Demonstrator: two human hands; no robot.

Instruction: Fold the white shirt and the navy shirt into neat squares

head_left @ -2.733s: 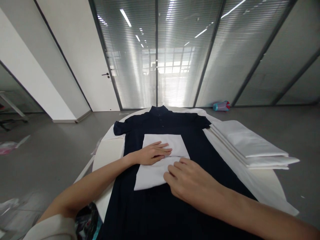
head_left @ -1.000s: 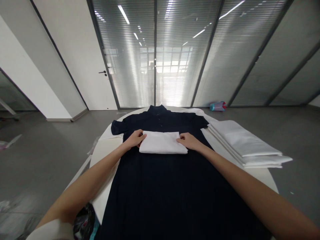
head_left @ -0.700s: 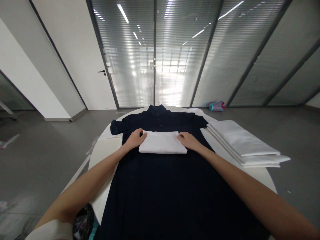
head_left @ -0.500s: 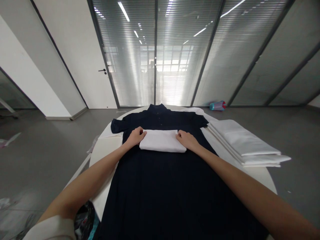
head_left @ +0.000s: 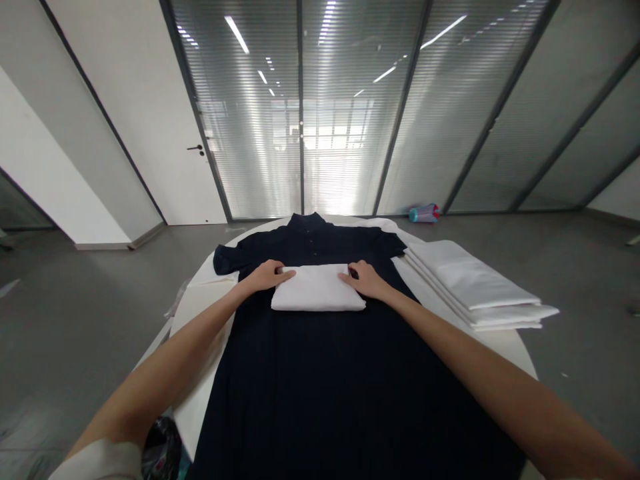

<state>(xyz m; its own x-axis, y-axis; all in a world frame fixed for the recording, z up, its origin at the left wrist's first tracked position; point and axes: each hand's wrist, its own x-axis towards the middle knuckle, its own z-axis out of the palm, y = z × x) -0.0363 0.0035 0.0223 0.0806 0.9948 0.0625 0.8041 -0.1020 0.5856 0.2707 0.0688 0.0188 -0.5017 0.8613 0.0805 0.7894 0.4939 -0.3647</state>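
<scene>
The lower hem of the dark shirt runs off the bottom edge of the frame, and its right sleeve end is partly covered by the stack of white sheets at centre right. Both forearms are cut off at the bottom corners; only a strip of pale sleeve shows at lower left. A dark bundle beside that sleeve is too shadowed to identify. The small coloured object on the floor at upper right of centre is too small to make out. The fingertips of both hands lie along the ends of the folded white cloth, and whether any fingers are tucked beneath it cannot be told.

The folded white cloth lies at the centre of the frame, flat on the chest of the dark shirt, just below the collar and button placket. The shirt is spread face up on a round white table.

The left hand rests at the cloth's upper left corner, fingers held together and curved, touching the edge. The right hand rests at the upper right corner in the same manner, fingers together, in contact with the cloth. The cloth sits directly between the two hands. Neither hand lifts it clear of the shirt.
</scene>
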